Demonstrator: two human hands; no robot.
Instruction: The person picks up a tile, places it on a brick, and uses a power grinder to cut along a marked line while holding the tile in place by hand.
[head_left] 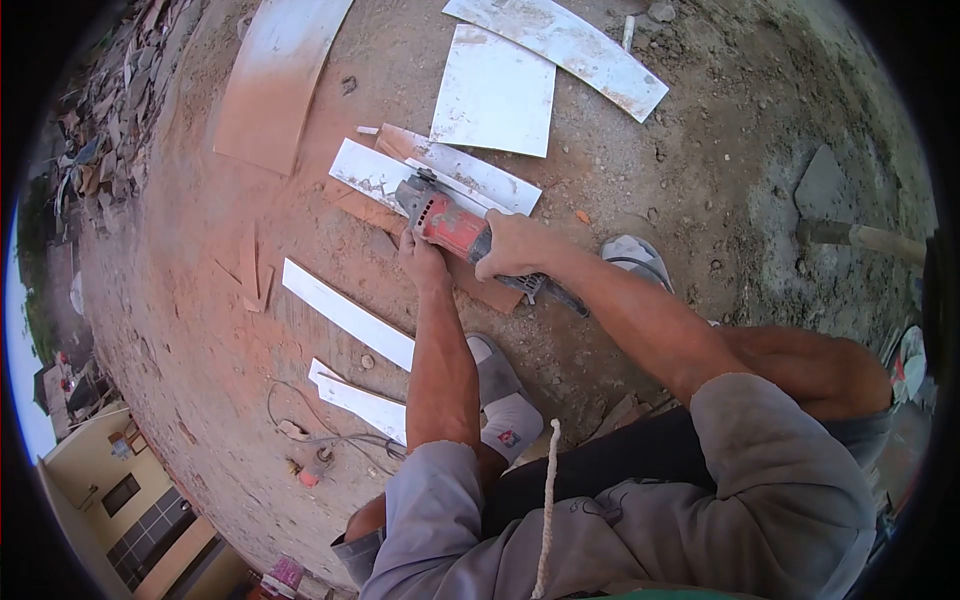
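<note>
A red and black angle grinder (450, 224) lies across white tile strips on the ground. My left hand (425, 262) is closed on its side near the grey head. My right hand (515, 245) wraps round the rear of its body. Under the grinder's head is a white strip (370, 172), and beside it another dusty strip (480, 172) runs parallel. The disc is mostly hidden by the head. Reddish-brown pieces (487, 284) show beneath the grinder.
Large white tiles (493, 90) lie ahead, with a dusty orange one (262, 110) at upper left. Narrow strips (350, 313) sit left of my feet, near a cable (340, 437). A shovel (822, 190) is at right, and rubble (110, 150) at far left.
</note>
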